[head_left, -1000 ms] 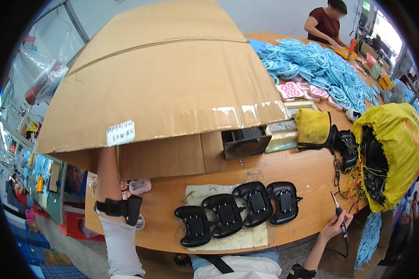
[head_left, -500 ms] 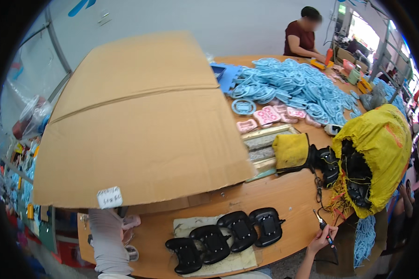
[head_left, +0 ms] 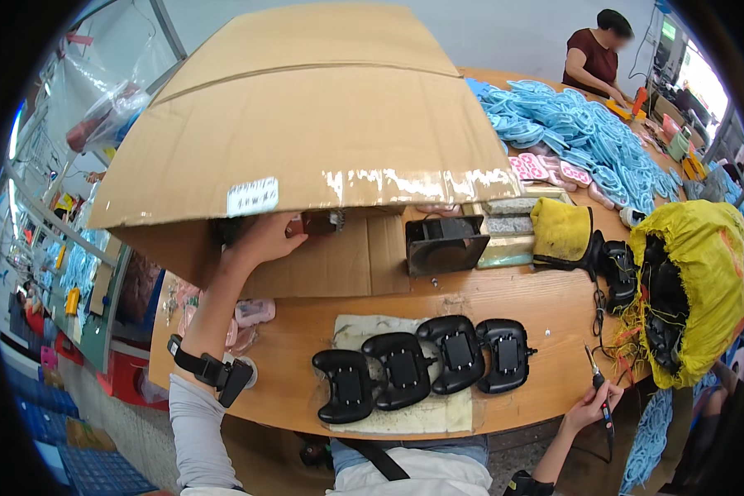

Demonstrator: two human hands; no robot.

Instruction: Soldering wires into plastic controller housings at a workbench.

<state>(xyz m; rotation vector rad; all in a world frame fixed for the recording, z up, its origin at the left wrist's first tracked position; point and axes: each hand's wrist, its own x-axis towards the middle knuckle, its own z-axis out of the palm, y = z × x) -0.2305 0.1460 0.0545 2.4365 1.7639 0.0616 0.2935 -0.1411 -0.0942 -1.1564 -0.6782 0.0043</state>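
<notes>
My left hand (head_left: pixel 264 237) reaches under the front flap of a large cardboard box (head_left: pixel 306 140). Its fingertips are beside a small dark-red object (head_left: pixel 312 223) inside, partly covered by the flap. Whether the fingers grip it cannot be told. At the lower right, my right hand (head_left: pixel 585 410) is closed around the handle of a soldering iron (head_left: pixel 601 398), its tip pointing up and away from me. Between my hands, several black gamepad-shaped housings (head_left: pixel 403 370) lie in a row, partly on a pale sheet (head_left: pixel 450 420).
Right of the box stands a square black fan (head_left: pixel 446 245). Beyond are a yellow cloth (head_left: pixel 560 231) and a yellow sack (head_left: pixel 694 281) of black housings. Light-blue plastic parts (head_left: pixel 570 124) and pink pieces (head_left: pixel 531 167) cover the far table. A co-worker (head_left: pixel 597 58) works there.
My view has shifted, so the box's open front and the fan now show. My left hand, hidden by the box before, is visible inside it. The right hand still holds the soldering iron.
</notes>
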